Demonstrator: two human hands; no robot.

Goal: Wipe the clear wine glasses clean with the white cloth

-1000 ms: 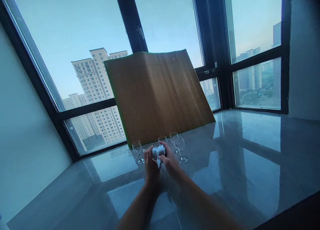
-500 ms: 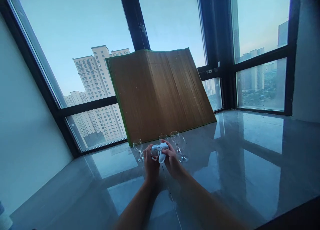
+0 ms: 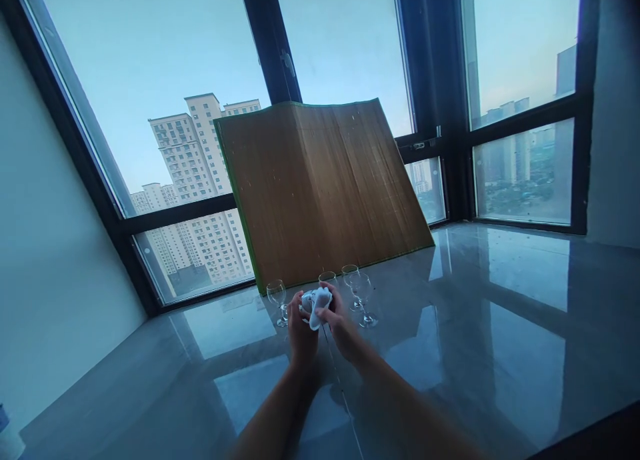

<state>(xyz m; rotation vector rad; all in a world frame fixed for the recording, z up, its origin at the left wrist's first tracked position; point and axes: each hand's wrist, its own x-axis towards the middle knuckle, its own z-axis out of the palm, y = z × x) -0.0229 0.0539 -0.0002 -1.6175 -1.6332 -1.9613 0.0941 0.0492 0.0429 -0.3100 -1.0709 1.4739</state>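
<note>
Dark-framed windows (image 3: 340, 40) are spanning the view beyond the fingers, with pale tower blocks (image 3: 200, 157) showing through them on the far left. A glossy grey tiled surface (image 3: 500, 373) is spreading beneath and around the fingers. A brown panel (image 3: 330, 187) with green edging is leaning toward the windows, upright behind the fingers. The left hand (image 3: 303, 335) and the right hand (image 3: 342, 325) are hovering close together near the panel's foot. Four clear glasses (image 3: 362, 288) are standing about the fingers: one just to their left, one behind them and partly hidden, two just to their right. The left fingers are curling around a held glass (image 3: 307, 300), its full shape hiding; the right fingers are clamping a white cloth (image 3: 320, 307) against it, between both hands
</note>
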